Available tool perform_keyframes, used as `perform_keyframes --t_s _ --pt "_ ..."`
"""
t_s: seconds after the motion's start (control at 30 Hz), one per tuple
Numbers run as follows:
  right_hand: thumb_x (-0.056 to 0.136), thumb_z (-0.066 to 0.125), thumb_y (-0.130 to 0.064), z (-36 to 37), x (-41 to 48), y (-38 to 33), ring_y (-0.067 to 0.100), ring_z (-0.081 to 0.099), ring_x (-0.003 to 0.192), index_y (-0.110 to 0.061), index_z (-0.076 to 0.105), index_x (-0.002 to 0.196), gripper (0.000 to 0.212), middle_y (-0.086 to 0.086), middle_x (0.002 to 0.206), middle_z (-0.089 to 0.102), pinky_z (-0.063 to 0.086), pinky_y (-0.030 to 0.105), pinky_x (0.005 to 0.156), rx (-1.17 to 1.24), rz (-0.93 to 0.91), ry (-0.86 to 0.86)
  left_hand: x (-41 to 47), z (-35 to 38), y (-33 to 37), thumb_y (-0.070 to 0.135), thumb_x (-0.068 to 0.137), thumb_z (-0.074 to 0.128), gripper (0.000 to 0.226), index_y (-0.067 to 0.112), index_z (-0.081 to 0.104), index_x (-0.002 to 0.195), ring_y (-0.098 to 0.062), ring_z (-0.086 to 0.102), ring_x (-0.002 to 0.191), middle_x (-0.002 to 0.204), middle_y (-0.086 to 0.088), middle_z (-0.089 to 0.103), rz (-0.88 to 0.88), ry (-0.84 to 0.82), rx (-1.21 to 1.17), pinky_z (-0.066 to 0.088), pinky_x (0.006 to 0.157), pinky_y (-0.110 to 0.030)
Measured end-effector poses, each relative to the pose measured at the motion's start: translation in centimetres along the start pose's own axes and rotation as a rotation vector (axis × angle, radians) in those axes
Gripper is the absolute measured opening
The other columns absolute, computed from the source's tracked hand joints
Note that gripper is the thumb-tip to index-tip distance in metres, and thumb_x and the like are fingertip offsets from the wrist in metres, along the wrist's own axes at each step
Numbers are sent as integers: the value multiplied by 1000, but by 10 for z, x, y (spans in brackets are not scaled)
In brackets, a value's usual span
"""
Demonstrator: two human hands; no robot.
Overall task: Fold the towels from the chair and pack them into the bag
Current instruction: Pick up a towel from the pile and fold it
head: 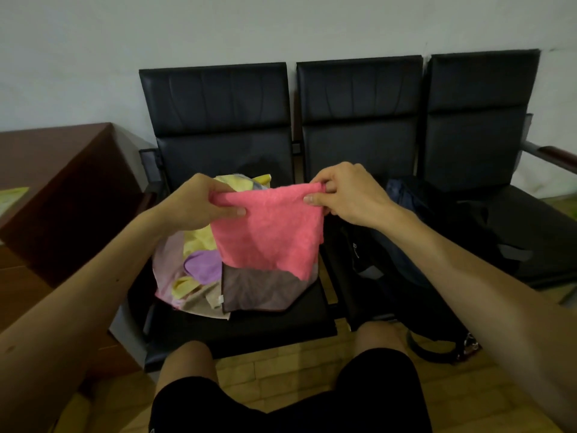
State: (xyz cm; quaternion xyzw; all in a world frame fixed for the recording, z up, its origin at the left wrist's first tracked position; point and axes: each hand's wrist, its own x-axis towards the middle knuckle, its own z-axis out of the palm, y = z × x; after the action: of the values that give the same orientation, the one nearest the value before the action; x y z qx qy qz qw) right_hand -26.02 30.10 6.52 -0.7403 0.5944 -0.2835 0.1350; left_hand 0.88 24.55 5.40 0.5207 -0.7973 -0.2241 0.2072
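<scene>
Now the left hand (199, 204) and the right hand (346, 196) each pinch a top corner of the pink towel (268, 235) between thumb and fingers. The towel hangs open in the air between them, just over the pile (193, 245) on the chair (218, 114). It is not folded yet.

Some things could go wrong. Each hand holds only a small bit of cloth, so a corner could slip out, and the towel would drop back onto the pile. The bottom edge is not even. One low corner hangs down more than the other, so the fold could come out crooked. That low edge is close to the brown towel (259, 289) and could drag it toward the front of the seat.

The pile also has a yellow towel (199, 242) and a purple towel (203, 265). It fills most of the seat, so there is little room to lay the pink towel flat.

The dark bag (402, 239) slumps on the next seat to the right, near the right hand. I cannot tell if its top is open. If it is closed, one hand must let go to open it, and the fold could fall apart. A strap (437, 348) from it lies on the floor (281, 364).

A brown counter (62, 182) stands to the left with a paper (12, 195) on it. The knees (187, 360) are close to the front of the seat.
</scene>
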Motion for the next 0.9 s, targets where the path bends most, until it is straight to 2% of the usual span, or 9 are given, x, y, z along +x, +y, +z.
perform_keyframes --t_s 0.07,0.2,0.27,0.33,0.5,0.6,0.67,0.8,0.9 --pt "87 72 -37 2 -2 8 9 67 70 -20 72 98 20 -7 76 70 58 38 80 -15 15 -19 -1 3 -1 44 75 82 33 12 75 78 -25 67 70 73 -10 70 -3 18 53 56 74 -46" --pt "92 66 -34 15 -14 32 10 65 71 -17 71 88 18 -10 71 66 58 44 78 107 72 -73 -10 16 4 62 67 80 57 6 68 64 -11 48 69 68 -1 54 85 83 96 42 64 -33" --pt "94 63 -32 24 -23 50 10 63 75 -15 71 88 20 -9 78 65 56 43 80 205 82 -69 -16 22 9 66 62 79 60 8 71 74 -13 52 87 87 0 59 83 84 39 47 76 -31" --pt "97 60 -31 32 -32 69 11 62 89 -17 71 95 18 -4 94 65 51 38 90 369 92 -18 -19 27 15 63 62 79 65 4 69 87 -27 65 87 92 -10 69 40 -4 -193 55 79 -38" --pt "100 51 -38 34 -38 80 13 65 100 -18 69 110 28 3 106 71 48 32 90 978 227 14 -10 49 44 28 84 71 35 9 70 113 -24 71 99 105 -7 75 1 -70 -707 56 86 -40" --pt "79 62 -67 28 -36 88 23 64 115 -21 66 120 62 8 121 69 50 41 100 1150 292 1 3 65 68 27 83 71 29 11 70 108 -15 73 90 91 1 77 -56 31 -846 57 77 -29" --pt "59 75 -74 32 -41 97 21 64 115 -23 64 121 81 3 120 70 52 39 96 1234 347 -75 8 72 89 26 91 67 14 15 69 99 -3 72 79 75 11 75 -98 65 -887 54 60 -14" --pt "46 96 -44 53 -63 112 21 71 100 -7 63 116 86 7 108 74 58 35 82 1451 436 -162 18 88 113 38 96 61 26 12 64 101 3 66 60 74 3 68 -214 -88 -928 46 45 -8" --pt "73 81 -23 55 -75 118 24 69 107 -6 61 124 57 13 119 70 57 38 87 1560 488 -46 37 109 113 39 99 55 29 12 66 105 -12 73 70 85 -5 75 -340 -239 -1142 56 67 -28"
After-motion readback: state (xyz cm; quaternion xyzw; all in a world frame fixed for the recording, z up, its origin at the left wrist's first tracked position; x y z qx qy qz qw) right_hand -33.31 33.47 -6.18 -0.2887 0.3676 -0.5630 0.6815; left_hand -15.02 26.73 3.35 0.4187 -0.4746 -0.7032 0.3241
